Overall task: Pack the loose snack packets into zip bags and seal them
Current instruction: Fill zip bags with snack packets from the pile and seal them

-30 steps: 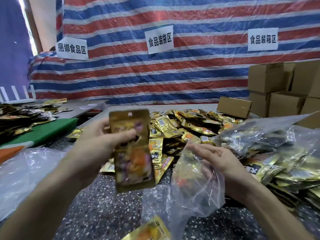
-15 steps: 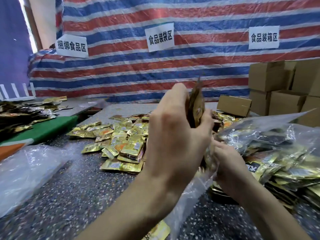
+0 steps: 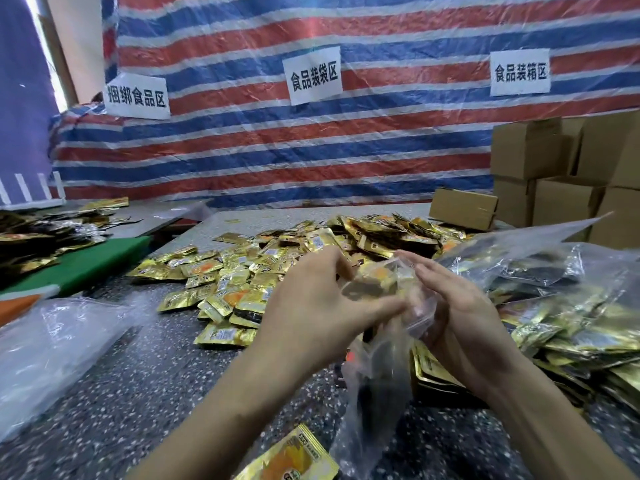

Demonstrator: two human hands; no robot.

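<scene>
Zip bag point(image 3: 377, 375) held up over the counter's point(image 3: 138, 393) near edge.
The left hand point(image 3: 311, 313) pinches the bag's mouth; the right hand point(image 3: 460, 317) seems to grip its other side, though blurred. Loose snack packets point(image 3: 239, 289) are heaped mid-counter behind.

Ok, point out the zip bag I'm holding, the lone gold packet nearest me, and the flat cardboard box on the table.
zip bag point(image 3: 375, 400): head view, its clear lower body.
gold packet point(image 3: 294, 457): head view, middle of its printed face.
flat cardboard box point(image 3: 462, 207): head view, its front side.
</scene>
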